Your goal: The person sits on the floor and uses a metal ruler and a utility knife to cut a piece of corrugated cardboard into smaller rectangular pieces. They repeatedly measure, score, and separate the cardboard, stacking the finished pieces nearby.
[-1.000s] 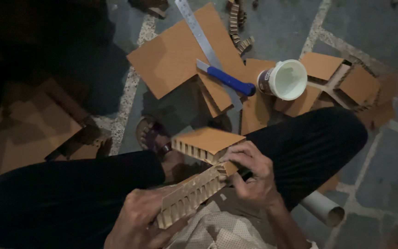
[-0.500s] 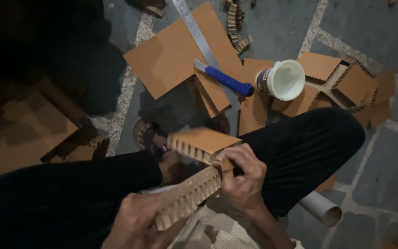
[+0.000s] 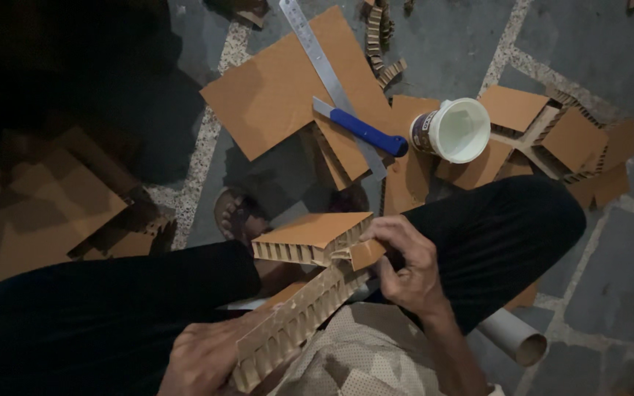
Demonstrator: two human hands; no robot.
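Note:
My left hand (image 3: 203, 359) grips the near end of a long strip of honeycomb cardboard (image 3: 295, 319) that runs up and to the right over my lap. My right hand (image 3: 409, 268) holds the far end of that strip, its fingers pressed on a small brown cardboard flap (image 3: 367, 254). This flap meets a thicker honeycomb cardboard block (image 3: 310, 238) with a brown top face. Both pieces sit above my dark trouser legs (image 3: 508, 227).
On the stone floor lie a large brown cardboard sheet (image 3: 288, 92), a metal ruler (image 3: 324, 66), a blue-handled knife (image 3: 361, 130), a white tub (image 3: 453, 132), cardboard offcuts (image 3: 566, 139) at right, a cardboard tube (image 3: 511, 337) and more board (image 3: 31, 213) at left.
My hands and the cardboard pieces have hardly moved. The view has shifted slightly, and my right fingers have closed a bit more over the joint.

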